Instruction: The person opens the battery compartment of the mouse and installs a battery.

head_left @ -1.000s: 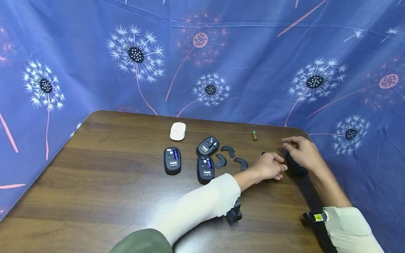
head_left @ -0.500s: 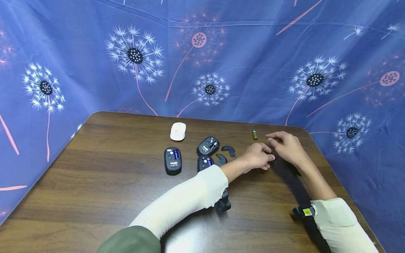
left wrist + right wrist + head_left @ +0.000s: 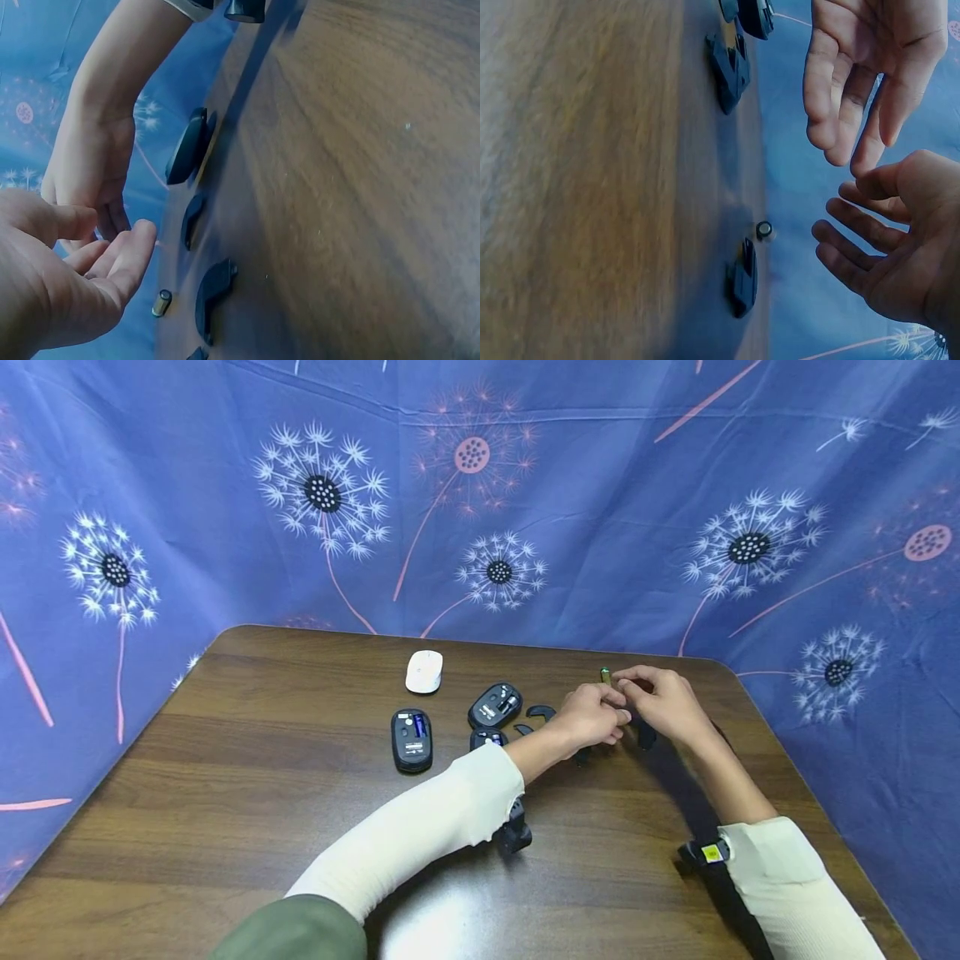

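My left hand [image 3: 588, 717] and right hand [image 3: 663, 703] hover close together over the table's right half, with fingers loosely bent and nothing between them. Their fingertips nearly meet in the right wrist view. Just behind them stands a small battery [image 3: 605, 675], partly covered in the head view. Below the hands lie black curved battery covers, one cover [image 3: 215, 292] near the battery and another cover [image 3: 193, 220] farther along. A black mouse [image 3: 187, 148] rests beyond, mostly hidden by my right arm in the head view.
Left of my hands lie upturned black mice with open battery bays: one mouse [image 3: 412, 741] apart, another mouse [image 3: 495, 705] farther back, a third mouse [image 3: 489, 739] half behind my sleeve. A white mouse [image 3: 424, 672] sits near the back edge. A patterned blue cloth [image 3: 600, 527] hangs behind.
Both hands have moved left and slightly back. My right hand has left the black mouse at the right and come near the battery. My left forearm now covers more of the mice and covers.
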### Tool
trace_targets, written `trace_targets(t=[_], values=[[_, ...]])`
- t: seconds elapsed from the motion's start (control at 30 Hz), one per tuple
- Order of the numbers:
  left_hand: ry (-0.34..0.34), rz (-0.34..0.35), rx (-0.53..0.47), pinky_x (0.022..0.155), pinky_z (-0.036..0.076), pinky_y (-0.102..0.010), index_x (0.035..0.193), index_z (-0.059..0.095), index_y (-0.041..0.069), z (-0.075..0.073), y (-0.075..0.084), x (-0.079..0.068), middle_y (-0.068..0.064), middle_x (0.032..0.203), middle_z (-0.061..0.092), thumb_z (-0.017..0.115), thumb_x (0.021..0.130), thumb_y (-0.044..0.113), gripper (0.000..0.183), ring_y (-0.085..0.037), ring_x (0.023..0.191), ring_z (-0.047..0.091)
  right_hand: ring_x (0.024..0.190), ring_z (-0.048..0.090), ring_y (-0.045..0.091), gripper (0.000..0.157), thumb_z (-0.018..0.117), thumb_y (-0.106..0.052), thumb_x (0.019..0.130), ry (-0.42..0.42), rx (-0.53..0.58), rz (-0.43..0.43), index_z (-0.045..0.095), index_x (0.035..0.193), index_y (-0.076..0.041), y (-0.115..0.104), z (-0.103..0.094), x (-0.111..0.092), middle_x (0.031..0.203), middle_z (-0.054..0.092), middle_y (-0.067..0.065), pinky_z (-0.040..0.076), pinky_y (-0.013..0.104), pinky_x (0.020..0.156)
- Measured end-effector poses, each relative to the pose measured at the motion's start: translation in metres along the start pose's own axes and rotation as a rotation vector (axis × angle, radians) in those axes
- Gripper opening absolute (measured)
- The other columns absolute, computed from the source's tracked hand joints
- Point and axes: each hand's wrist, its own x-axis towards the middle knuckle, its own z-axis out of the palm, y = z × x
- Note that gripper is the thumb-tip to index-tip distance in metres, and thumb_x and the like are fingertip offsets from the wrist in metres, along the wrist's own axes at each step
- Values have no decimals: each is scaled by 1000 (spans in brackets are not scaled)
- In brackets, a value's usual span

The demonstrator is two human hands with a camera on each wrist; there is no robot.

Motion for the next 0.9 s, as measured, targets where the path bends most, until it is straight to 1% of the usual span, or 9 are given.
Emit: trace_targets(t=[0.07,0.13,0.17,0.3,0.47,0.53,0.7,0.8,0.9], values=[[-9,-3,-9,105,69,-53,145,66,-6,-4,0,0,-25,130,78,66,114,6,34,-48,123,76,67,56,14,40,53,-28,118,-14,11,-1,76,141,-4,-3,0,2,112,81,22,45,28,58],[-8,-5,-6,105,69,-52,146,66,-6,-8,0,0,-27,132,77,65,114,7,34,-48,123,76,68,56,15,41,54,-28,118,-21,17,-4,76,141,-3,-6,1,4,111,81,23,45,28,59],[-10,-6,-3,106,69,-52,146,65,-6,-10,1,0,-27,132,77,65,114,7,35,-49,124,76,70,58,16,41,54,-28,118,-26,19,-4,76,142,-3,-8,2,5,112,81,23,47,28,61],[-9,-5,22,108,68,-54,147,65,-7,-18,3,-1,-27,132,78,66,113,5,37,-50,124,76,88,69,23,39,54,-26,118,-30,14,-6,76,141,-4,-14,4,9,120,82,22,53,31,73],[-11,-1,73,110,67,-55,148,67,-4,-30,6,-2,-23,134,78,66,113,6,36,-46,122,77,89,66,27,38,53,-25,119,-46,16,-9,76,141,-5,-20,7,13,122,82,21,51,34,74],[-3,11,90,108,68,-53,146,68,-4,-35,6,-3,-21,133,79,67,113,7,35,-45,121,77,91,67,28,38,53,-25,119,-58,23,-12,76,142,-6,-22,9,15,125,81,21,52,35,75],[19,42,132,106,70,-51,143,69,-3,-51,5,-5,-21,125,81,67,112,7,33,-43,114,79,109,75,36,37,54,-25,119,-62,25,-29,76,142,-6,-26,15,21,133,80,21,56,38,85],[33,38,141,108,68,-52,144,69,-2,-61,5,-6,-22,125,80,68,113,9,34,-43,115,79,110,74,34,35,56,-25,118,-54,23,-37,77,140,-7,-30,18,23,135,80,20,56,38,85],[39,34,130,110,67,-54,146,67,-1,-72,5,-6,-24,131,77,67,114,12,35,-45,120,76,103,70,30,33,58,-23,118,-54,27,-49,78,139,-7,-34,22,25,133,81,20,54,36,81]])
